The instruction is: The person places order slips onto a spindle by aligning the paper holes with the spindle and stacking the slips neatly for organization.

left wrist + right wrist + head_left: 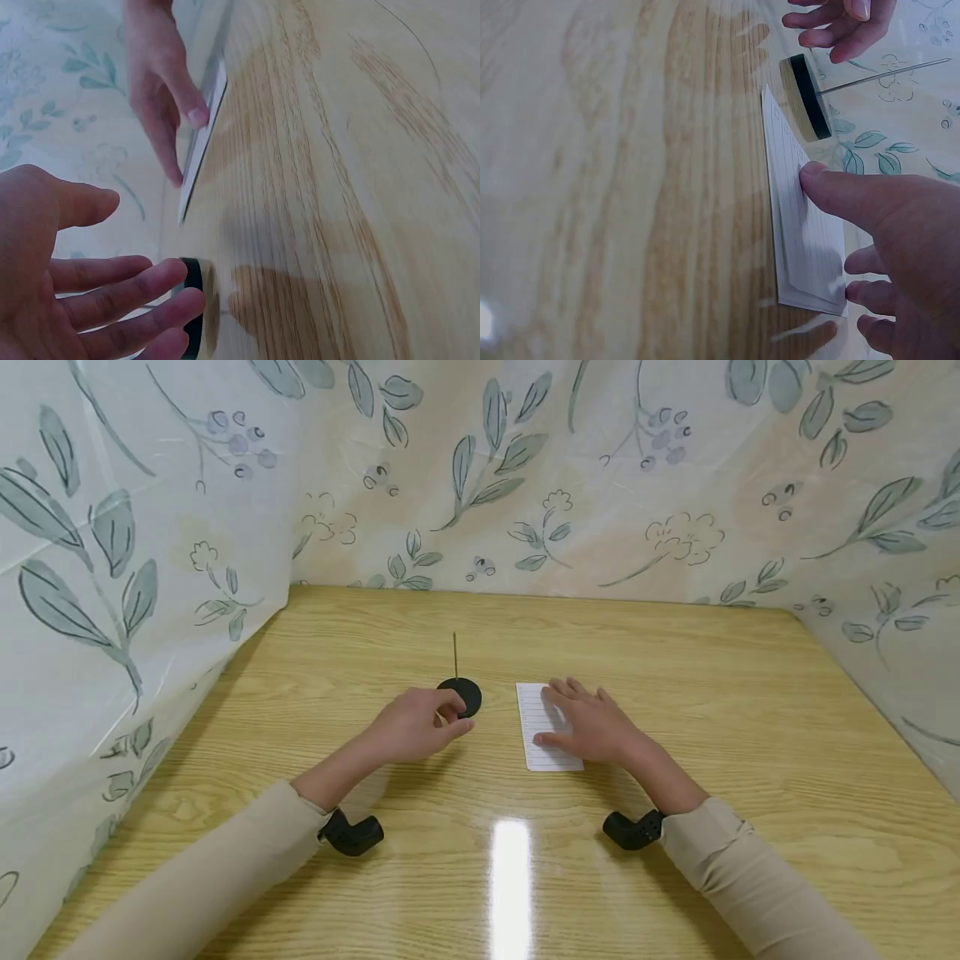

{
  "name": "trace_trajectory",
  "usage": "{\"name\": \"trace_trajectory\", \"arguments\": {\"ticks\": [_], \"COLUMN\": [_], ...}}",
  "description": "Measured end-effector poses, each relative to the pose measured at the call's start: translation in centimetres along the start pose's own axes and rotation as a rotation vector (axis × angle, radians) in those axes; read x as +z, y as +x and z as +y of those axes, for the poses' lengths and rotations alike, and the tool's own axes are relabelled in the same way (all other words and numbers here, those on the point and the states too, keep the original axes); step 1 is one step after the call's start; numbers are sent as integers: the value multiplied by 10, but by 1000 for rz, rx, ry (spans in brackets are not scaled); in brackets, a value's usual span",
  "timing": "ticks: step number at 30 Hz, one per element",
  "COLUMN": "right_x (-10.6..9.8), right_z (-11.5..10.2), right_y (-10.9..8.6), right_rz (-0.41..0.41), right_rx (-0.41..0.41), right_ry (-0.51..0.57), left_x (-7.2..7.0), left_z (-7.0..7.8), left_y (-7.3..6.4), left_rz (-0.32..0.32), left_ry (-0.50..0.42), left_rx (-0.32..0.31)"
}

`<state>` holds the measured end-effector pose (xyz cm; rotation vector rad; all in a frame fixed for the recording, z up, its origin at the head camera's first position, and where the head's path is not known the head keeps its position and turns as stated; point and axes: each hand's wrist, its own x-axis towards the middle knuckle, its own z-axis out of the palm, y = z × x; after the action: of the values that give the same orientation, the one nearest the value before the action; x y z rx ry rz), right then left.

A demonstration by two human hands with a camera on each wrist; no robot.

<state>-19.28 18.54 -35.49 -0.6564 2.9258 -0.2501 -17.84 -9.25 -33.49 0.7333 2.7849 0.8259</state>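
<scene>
A bill spike, with a round black base (472, 695) and a thin upright metal rod (455, 653), stands near the middle of the table. My left hand (415, 724) hovers at the near left side of the base, fingers loosely bent with nothing in them; its fingertips overlap the base in the left wrist view. To the right lies a small stack of white lined paper slips (531, 718). Over its right part my right hand (600, 727) is spread, the thumb (829, 176) resting on the top sheet and the other fingers at the far edge.
The wood-grain table (712, 693) carries a bright light reflection near its front. Leaf-patterned sheeting (480, 468) stands behind the table and along its left and right sides. A black wrist mount (352, 833) sits at each cuff.
</scene>
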Motion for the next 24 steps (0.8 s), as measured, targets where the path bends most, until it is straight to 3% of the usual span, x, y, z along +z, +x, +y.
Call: {"name": "trace_trajectory", "arguments": {"ticks": [12, 24], "right_x": [1, 1], "right_z": [-1, -7], "right_y": [-1, 0], "right_rz": [18, 49], "right_rx": [0, 22], "right_ry": [-16, 8], "left_x": [8, 15], "left_z": [8, 10], "left_y": [9, 18], "left_rz": [-15, -40], "left_ry": [-120, -139], "left_rx": [28, 61]}}
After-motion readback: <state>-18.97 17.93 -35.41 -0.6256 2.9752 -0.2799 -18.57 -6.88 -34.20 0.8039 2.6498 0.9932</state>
